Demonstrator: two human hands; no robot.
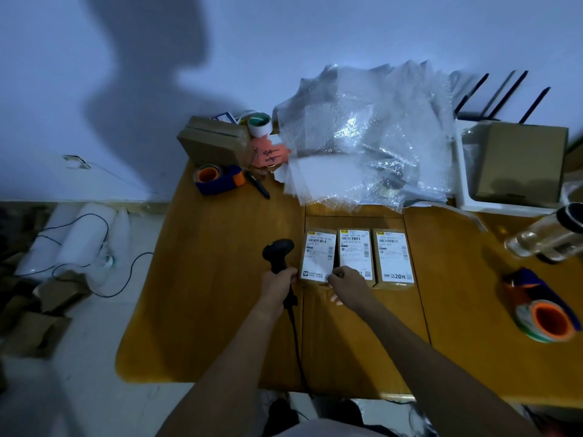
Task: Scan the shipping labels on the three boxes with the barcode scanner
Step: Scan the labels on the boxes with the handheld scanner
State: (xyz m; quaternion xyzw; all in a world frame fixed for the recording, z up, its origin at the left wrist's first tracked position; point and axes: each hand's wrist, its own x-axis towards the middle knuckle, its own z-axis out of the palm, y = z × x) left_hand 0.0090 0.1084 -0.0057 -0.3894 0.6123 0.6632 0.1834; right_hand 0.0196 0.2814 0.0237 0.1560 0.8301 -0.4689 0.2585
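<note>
Three small cardboard boxes with white shipping labels lie side by side on the wooden table (220, 310): the left box (317, 255), the middle box (355, 251) and the right box (393, 258). My left hand (279, 283) grips the handle of a black corded barcode scanner (277, 252), whose head sits just left of the left box. My right hand (347, 283) rests at the near edges of the left and middle boxes, fingertips touching the lower corner of the left box's label.
Bubble wrap (369, 137) is piled behind the boxes. A tape dispenser (217, 179), a pen (258, 184) and a brown carton (214, 143) stand at the back left. A second tape dispenser (542, 313) and a glass bottle (549, 234) lie at right, near a white tray (463, 171).
</note>
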